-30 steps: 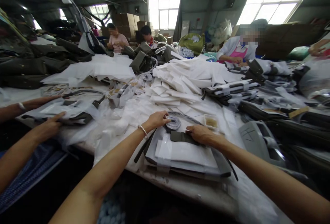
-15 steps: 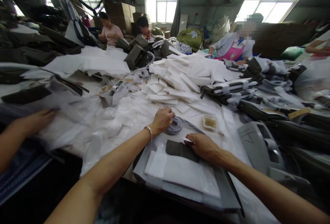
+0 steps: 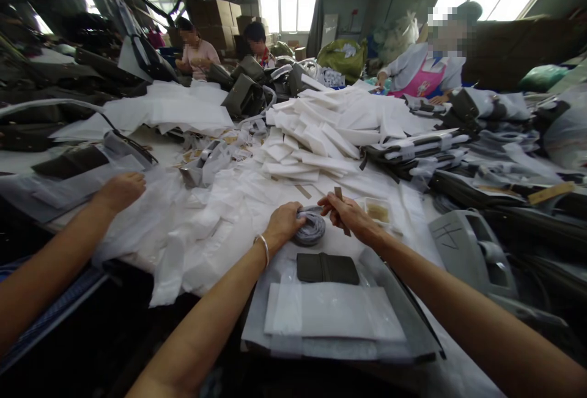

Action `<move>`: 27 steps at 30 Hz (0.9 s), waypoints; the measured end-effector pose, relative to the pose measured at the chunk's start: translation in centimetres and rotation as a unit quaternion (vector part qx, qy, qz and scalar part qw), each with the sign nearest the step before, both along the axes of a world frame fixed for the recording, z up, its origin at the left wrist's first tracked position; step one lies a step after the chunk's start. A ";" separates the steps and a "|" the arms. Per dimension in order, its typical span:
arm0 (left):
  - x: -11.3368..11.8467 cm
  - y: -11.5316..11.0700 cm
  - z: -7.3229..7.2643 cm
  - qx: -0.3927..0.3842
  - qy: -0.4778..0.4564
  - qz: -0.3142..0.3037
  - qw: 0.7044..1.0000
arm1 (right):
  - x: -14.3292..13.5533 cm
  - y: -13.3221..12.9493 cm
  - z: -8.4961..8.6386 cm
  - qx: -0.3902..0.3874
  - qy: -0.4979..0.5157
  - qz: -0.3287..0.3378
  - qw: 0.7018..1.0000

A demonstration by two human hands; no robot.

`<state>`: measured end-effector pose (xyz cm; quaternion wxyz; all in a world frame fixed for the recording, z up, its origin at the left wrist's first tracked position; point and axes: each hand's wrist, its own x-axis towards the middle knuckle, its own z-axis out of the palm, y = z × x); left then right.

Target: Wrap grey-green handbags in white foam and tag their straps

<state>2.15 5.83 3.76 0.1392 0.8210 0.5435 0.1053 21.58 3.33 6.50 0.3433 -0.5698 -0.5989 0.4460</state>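
My left hand (image 3: 285, 224), a bracelet at its wrist, has its fingers closed on the edge of a coil of grey cord (image 3: 310, 230) on the table. Just right of the coil, my right hand (image 3: 348, 213) grips a short brown strip (image 3: 339, 194). Its fingertips meet a grey strand from the coil; whether they pinch it I cannot make out. In front of both hands lies a dark folded pouch (image 3: 312, 268). It rests above a white sheet in clear plastic (image 3: 334, 312), on a flat grey-wrapped dark item (image 3: 413, 331).
A small clear tray (image 3: 378, 211) with yellowish contents stands behind my right hand. White foam sheets (image 3: 321, 135) heap up ahead. Plastic bags (image 3: 197, 227) spread leftward, near a co-worker's arm (image 3: 105, 202). A grey dispenser (image 3: 472, 254) and stacked dark bags (image 3: 495, 202) stand at the right.
My right hand has lifted off the dark pouch and moved up and left to the coil, now with the brown strip. The co-worker's hand at the left has moved right.
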 end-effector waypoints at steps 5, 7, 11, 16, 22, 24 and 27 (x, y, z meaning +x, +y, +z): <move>-0.1 -0.7 0.0 -0.004 0.007 0.033 0.999 | -1.2 0.1 0.9 0.001 0.099 0.005 0.995; -0.1 -0.6 0.0 -0.007 0.004 0.039 0.999 | -1.4 -0.1 0.9 -0.044 0.125 0.008 0.991; -0.4 -0.1 0.3 -0.027 -0.004 0.036 0.999 | -1.7 0.0 0.4 -0.097 0.178 0.033 0.979; -1.1 0.2 0.6 -0.046 -0.014 0.004 0.999 | -1.6 -0.4 0.4 -0.100 0.185 0.055 0.976; -0.6 0.3 0.1 -0.024 0.007 0.008 1.000 | -1.4 -1.1 0.6 -0.083 0.218 0.017 0.972; -0.5 0.3 -0.1 -0.014 0.013 0.001 1.000 | -1.6 -1.3 0.5 -0.100 0.232 0.020 0.967; -0.6 0.5 -0.4 -0.004 0.019 -0.010 1.000 | -1.7 -1.8 0.6 -0.115 0.215 0.054 0.968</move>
